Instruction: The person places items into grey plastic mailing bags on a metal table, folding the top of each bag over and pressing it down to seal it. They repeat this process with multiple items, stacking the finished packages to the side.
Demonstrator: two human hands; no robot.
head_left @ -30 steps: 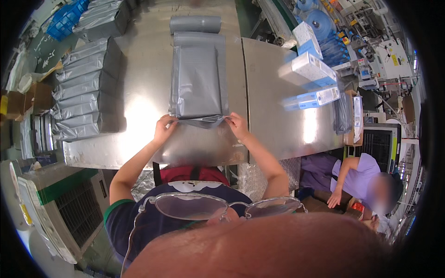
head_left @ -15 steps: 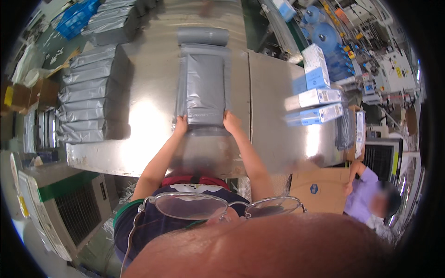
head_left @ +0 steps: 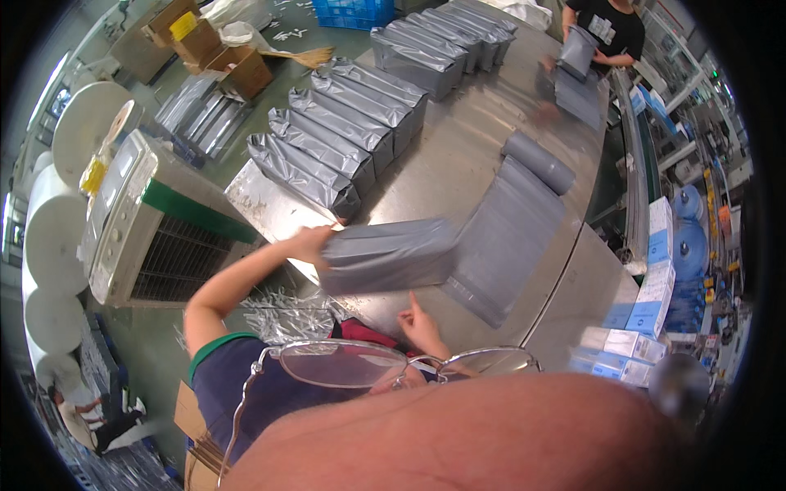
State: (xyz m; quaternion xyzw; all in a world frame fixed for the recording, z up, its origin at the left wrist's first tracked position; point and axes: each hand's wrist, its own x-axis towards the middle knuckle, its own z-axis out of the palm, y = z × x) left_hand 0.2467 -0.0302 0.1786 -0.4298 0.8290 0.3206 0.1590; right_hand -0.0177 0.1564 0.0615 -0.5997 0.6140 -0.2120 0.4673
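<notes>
A grey plastic-wrapped package (head_left: 389,255) is tilted and slightly blurred above the near edge of the metal table. My left hand (head_left: 309,245) grips it by its left end. Below its near side is my right hand (head_left: 422,326), index finger stretched out and the other fingers partly curled. That fingertip is close to the package's lower edge; whether they touch I cannot tell. Just right of the package lies a flat grey plastic sheet (head_left: 512,237), running up to a grey roll (head_left: 539,162). Beyond my left hand stands a row of similar grey packages (head_left: 340,131).
More wrapped packages (head_left: 417,53) stand farther along the metal table (head_left: 483,123). At the far right a co-worker (head_left: 602,37) handles grey plastic. White-and-blue boxes (head_left: 626,344) sit on the right. A cooler unit (head_left: 155,229) stands left of the table, near scraps on the floor.
My view has turned to the left. The package has come up off the plastic sheet and moved left in my left hand. My right hand has let go of the sheet's near edge and drawn back.
</notes>
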